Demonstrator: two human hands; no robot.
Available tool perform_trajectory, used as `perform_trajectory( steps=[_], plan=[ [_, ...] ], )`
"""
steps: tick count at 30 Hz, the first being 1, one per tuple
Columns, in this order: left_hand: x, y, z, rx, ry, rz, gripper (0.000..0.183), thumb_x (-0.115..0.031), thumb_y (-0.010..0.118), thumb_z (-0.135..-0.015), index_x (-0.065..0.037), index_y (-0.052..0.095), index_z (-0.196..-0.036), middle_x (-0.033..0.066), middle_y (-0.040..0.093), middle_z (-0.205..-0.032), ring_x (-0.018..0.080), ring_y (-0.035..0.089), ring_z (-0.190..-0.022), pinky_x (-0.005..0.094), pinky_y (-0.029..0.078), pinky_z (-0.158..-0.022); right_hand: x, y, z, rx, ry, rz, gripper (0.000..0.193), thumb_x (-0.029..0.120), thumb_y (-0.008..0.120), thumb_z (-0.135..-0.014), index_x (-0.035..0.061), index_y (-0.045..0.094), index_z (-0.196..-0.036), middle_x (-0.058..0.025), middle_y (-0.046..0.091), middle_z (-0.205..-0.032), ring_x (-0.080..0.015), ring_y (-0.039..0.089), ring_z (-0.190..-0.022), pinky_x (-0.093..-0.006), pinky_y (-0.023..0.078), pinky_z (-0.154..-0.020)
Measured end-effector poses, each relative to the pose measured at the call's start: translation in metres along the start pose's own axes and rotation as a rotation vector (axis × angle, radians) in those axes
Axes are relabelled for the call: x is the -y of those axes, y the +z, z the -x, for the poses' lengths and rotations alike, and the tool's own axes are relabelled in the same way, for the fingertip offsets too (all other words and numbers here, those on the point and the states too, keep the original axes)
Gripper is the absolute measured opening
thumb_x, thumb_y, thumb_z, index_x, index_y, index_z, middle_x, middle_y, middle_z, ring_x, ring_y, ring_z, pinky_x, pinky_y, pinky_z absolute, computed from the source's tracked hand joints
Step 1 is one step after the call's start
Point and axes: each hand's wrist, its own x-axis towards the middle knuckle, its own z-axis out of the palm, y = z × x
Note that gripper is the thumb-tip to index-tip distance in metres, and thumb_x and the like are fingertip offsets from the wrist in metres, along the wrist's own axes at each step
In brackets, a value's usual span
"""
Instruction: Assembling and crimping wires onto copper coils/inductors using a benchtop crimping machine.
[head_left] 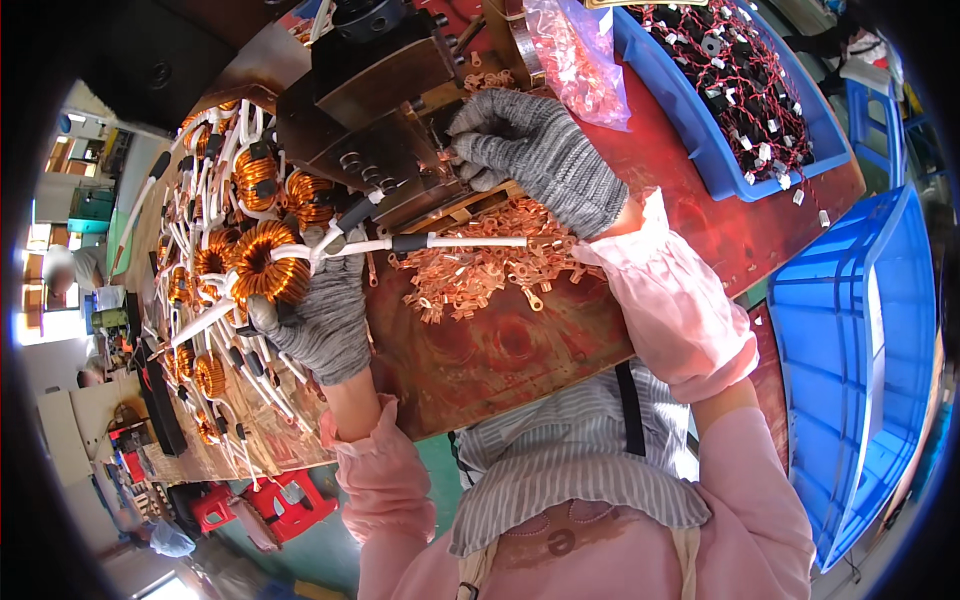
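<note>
My left hand [330, 318], in a grey knit glove, is closed around a copper-wound ring coil [270, 264] with white-sleeved leads. One lead, with a black sleeve [410, 242] partway along, reaches rightward over a pile of copper cable lugs [465, 275]. Another rises toward the dark metal press [375, 140]. In a matching glove, my right hand [550, 155] is at the press's working gap, fingertips pinched together. Whatever they may hold there is hidden by the fingers and the machine.
Several more wound coils [255, 178] with white leads crowd the wooden table on the left. A clear bag of copper lugs [578, 70] lies behind my right hand. Beyond it stands a blue tray [682, 135] of red-black wired parts. A blue crate [825, 340] stands at right.
</note>
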Motion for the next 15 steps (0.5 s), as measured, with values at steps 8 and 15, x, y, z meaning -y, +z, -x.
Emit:
perform_trajectory(
  steps=[8, 15],
  plan=[
    [0.0005, -0.0010, 0.0000, -0.065, 0.018, -0.008, 0.072, -0.044, 0.068, -0.066, -0.006, 0.041, -0.121, 0.0175, 0.045, -0.121, 0.0365, 0.041, -0.111, 0.0572, 0.029, -0.095, -0.0033, 0.0040, -0.0009, -0.078, -0.022, 0.063, 0.012, 0.005, 0.057, -0.082, -0.0022, 0.056, -0.092, -0.0087, 0.061, -0.077, -0.0145, 0.061, -0.065, -0.0240, 0.052, -0.056],
    [0.0005, 0.0011, -0.0007, -0.081, 0.030, -0.023, 0.072, -0.044, 0.068, -0.066, -0.005, 0.041, -0.120, 0.0178, 0.044, -0.120, 0.0371, 0.042, -0.110, 0.0576, 0.029, -0.095, -0.0021, -0.0002, 0.0005, -0.151, -0.024, 0.156, 0.014, 0.009, 0.059, -0.082, 0.0009, 0.056, -0.093, -0.0061, 0.060, -0.075, -0.0115, 0.059, -0.061, -0.0238, 0.051, -0.053]
  ],
)
